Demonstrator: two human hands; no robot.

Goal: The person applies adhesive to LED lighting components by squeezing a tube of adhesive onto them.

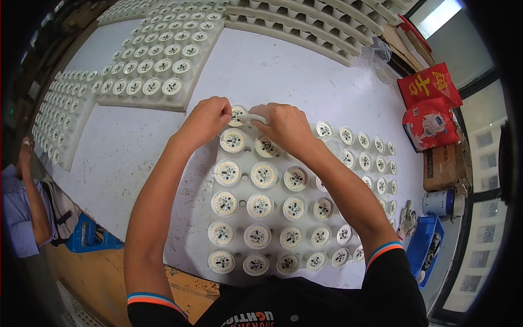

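Several round LED bulb boards in white cups stand in rows in a pale tray [245,188] in front of me. At the tray's far left corner is one LED bulb [237,113], between my two hands. My left hand [210,120] is closed in a pinch at its left edge; what the fingers hold, if anything, is hidden. My right hand [283,124] is wrapped round a pale, smooth hand tool [251,117], whose end reaches over that bulb. The tool's exact kind does not show. My right forearm covers part of the tray's right-hand rows.
More filled bulb trays [188,98] stand at the far left, and stacked trays [305,27] at the back. Red bags [430,109], a cardboard box [444,166], a can [437,203] and a blue bin [427,245] line the right. Another person's hand [25,155] is at far left.
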